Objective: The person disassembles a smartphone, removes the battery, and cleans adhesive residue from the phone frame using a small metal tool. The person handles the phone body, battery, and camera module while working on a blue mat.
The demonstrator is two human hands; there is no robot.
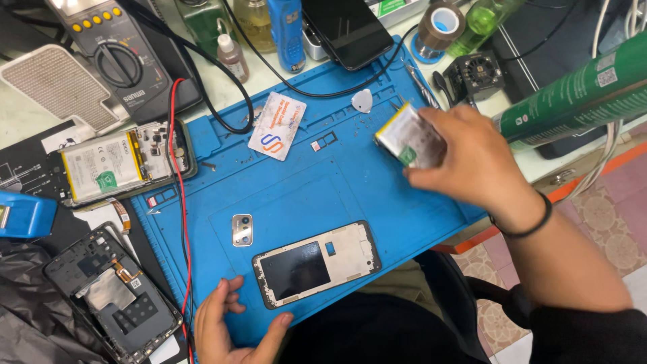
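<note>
A blue work mat (323,182) covers the middle of the bench, and on its near part lies a phone frame (317,263), face up, with a small camera module (242,230) just beside its upper left corner. Farther up the mat sit a white card (277,126), a SIM tray (324,141) and a pale pick (362,100). Off the mat's left edge lies an opened phone (118,165) showing its battery, with a second stripped phone (114,296) nearer the person and a multimeter (118,57) at the back. A red wire (180,202) runs down the mat's left border. A dark phone (347,30), a tape roll (438,27) and bottles stand along the far edge.

A green cylinder (579,94) cuts in from the right, close to the camera and blurred; its ends are out of frame. The objects at the top are cropped, and the small screws on the mat are too tiny to tell apart.

The right hand (472,162), a dark band at its wrist, closes its fingers over a silvery battery (411,138) near the mat's upper right corner; whether the battery is lifted or rests on the mat is unclear. The left hand (226,323) lies loosely open at the mat's near edge, holding nothing, its thumb tip just beside the phone frame's lower left corner.
</note>
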